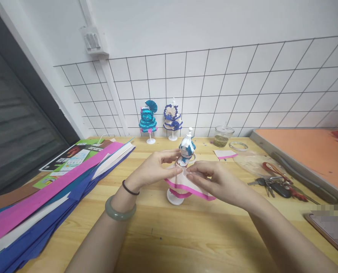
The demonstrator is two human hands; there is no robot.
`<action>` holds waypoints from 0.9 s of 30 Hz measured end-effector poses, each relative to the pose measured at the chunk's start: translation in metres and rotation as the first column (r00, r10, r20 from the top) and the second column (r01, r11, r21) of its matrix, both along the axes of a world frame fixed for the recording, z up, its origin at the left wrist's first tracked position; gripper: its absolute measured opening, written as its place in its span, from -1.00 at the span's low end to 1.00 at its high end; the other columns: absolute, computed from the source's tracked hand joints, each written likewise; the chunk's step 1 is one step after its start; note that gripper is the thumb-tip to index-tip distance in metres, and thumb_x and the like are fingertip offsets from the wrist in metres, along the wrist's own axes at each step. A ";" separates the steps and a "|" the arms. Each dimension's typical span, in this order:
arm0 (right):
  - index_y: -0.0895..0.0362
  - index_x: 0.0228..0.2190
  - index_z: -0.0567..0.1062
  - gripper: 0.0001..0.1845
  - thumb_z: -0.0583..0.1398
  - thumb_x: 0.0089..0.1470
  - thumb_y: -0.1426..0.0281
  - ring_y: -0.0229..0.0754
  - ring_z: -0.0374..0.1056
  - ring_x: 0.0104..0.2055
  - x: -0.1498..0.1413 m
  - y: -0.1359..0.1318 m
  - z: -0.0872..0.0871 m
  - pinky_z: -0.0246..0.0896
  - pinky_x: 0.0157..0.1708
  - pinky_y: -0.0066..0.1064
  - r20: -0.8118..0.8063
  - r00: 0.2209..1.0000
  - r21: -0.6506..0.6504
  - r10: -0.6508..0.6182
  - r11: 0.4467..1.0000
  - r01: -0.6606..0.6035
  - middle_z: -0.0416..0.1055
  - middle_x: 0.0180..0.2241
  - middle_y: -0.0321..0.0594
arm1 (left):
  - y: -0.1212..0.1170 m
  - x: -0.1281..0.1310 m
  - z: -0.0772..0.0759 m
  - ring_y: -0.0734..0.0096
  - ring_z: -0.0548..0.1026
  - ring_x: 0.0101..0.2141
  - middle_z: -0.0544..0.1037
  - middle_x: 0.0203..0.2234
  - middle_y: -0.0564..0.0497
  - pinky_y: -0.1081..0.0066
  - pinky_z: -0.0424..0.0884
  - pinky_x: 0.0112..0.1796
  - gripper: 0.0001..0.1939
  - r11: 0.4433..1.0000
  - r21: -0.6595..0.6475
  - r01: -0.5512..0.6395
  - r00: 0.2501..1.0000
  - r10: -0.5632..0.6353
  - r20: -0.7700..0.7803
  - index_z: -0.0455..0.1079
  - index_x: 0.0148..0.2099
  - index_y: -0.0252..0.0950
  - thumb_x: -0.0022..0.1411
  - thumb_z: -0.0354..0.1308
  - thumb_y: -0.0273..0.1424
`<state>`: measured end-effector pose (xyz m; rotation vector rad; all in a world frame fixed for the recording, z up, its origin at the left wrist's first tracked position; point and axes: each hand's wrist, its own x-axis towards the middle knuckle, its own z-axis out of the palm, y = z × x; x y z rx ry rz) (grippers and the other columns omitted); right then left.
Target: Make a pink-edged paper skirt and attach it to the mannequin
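Note:
A small doll figure [186,148] on a white stand [175,197] is upright in the middle of the wooden table [169,235]. It has a blue and white top and a white paper skirt with a pink edge [186,186]. My left hand [154,168] pinches the skirt at the figure's waist from the left, fingers closed. My right hand [211,178] grips the skirt's top edge from the right, fingers closed on the paper.
Stacked pink, white and blue crepe paper sheets [52,197] lie at the left. Two finished paper-dress figures [148,119] [172,116] stand by the tiled wall. A glass jar [222,136], keys [274,185], scissors [271,168] and an orange-topped tray [308,151] sit at the right.

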<state>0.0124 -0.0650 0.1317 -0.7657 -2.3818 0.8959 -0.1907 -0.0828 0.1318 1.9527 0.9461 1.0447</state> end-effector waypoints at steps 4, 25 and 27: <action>0.09 -0.33 0.48 -0.72 0.02 0.15 0.25 -0.23 0.30 -0.42 0.000 -0.001 -0.001 0.14 -0.46 -0.43 0.015 1.000 0.002 -0.027 1.000 0.027 0.46 -0.40 -0.23 | 0.000 0.000 0.000 0.17 0.34 0.03 0.38 0.04 -0.07 0.21 0.24 0.05 -0.55 1.000 0.006 -0.006 1.000 0.006 -0.007 0.32 0.08 -0.25 0.10 0.17 -0.43; 0.07 -0.23 0.45 -0.76 0.01 0.15 0.44 -0.21 0.38 -0.33 -0.005 -0.010 0.001 0.18 -0.38 -0.43 0.089 0.994 0.261 -0.068 0.964 0.042 0.50 -0.29 -0.21 | 0.002 -0.003 -0.003 0.21 0.30 0.06 0.37 0.05 -0.04 0.27 0.24 0.03 -0.58 0.998 0.038 0.045 0.998 -0.044 -0.043 0.31 0.09 -0.21 0.15 0.12 -0.39; 0.05 -0.23 0.45 -0.75 0.01 0.15 0.45 -0.22 0.38 -0.32 -0.008 -0.010 0.001 0.18 -0.37 -0.44 0.077 0.995 0.252 -0.060 0.967 0.039 0.49 -0.26 -0.23 | 0.002 -0.003 -0.004 0.22 0.29 0.07 0.37 0.06 -0.03 0.28 0.23 0.03 -0.57 0.999 0.038 0.036 0.998 -0.034 -0.051 0.29 0.10 -0.20 0.15 0.11 -0.40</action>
